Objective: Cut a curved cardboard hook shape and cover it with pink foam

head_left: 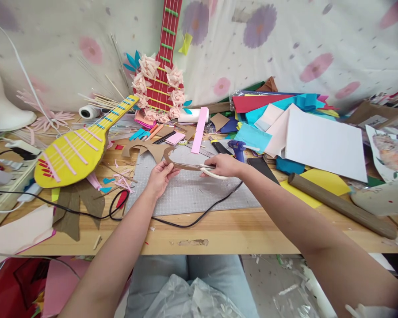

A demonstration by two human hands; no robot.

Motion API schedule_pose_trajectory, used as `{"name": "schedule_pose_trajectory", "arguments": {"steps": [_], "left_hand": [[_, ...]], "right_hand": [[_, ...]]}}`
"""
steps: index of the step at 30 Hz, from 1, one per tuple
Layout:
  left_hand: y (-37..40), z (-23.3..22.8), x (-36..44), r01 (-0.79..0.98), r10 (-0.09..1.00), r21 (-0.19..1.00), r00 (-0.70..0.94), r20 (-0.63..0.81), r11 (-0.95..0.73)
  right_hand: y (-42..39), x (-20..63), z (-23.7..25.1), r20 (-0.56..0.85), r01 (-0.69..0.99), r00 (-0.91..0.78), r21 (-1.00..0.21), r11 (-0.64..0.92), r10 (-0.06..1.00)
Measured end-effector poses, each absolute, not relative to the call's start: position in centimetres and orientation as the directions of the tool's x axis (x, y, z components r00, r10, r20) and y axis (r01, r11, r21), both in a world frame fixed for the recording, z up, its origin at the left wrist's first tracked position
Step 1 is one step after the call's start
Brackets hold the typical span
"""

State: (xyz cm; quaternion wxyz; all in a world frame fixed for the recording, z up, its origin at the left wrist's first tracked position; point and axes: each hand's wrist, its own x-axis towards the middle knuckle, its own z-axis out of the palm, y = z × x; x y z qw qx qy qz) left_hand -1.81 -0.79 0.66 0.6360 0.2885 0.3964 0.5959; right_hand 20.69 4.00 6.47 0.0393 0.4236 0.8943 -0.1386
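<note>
My left hand (160,176) holds a brown cardboard cut-out (152,149) by its near edge, above a grey cutting mat (192,190). My right hand (223,166) grips white-handled scissors (199,167), whose blades point left into the cardboard beside my left fingers. Both forearms reach in over the wooden table's front edge.
A yellow paper guitar (76,150) lies at left, and a red one with paper flowers (161,84) leans on the wall. A black cable (185,222) crosses the mat's near edge. Coloured paper sheets (321,141), a glue gun (238,149) and a brown roll (341,205) crowd the right.
</note>
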Motion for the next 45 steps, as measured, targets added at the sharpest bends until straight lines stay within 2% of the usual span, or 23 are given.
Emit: {"name": "schedule_pose_trajectory", "arguments": {"steps": [13,26,35,40,45], "left_hand": [[-0.84,0.80,-1.64,-0.524,0.987,0.844,-0.042,-0.156,0.111],[-0.76,0.67,-1.59,-0.551,0.980,0.824,-0.047,-0.192,0.135],[-0.81,0.87,-1.48,-0.578,0.974,0.795,-0.004,-0.229,0.185],[-0.81,0.91,-1.40,-0.565,0.974,0.805,-0.010,-0.228,0.182],[-0.78,0.87,-1.44,-0.571,0.975,0.803,-0.015,-0.220,0.173]], "right_hand": [[4.10,20.29,6.92,-0.186,0.756,-0.651,-0.241,0.608,0.736],[3.75,19.94,6.50,-0.109,0.767,-0.637,-0.193,0.613,0.763],[4.13,20.40,6.29,-0.143,0.757,-0.653,-0.174,0.630,0.744],[4.21,20.36,6.63,-0.168,0.762,-0.647,-0.190,0.620,0.744],[4.04,20.17,6.71,-0.195,0.772,-0.629,-0.269,0.576,0.753]]}}
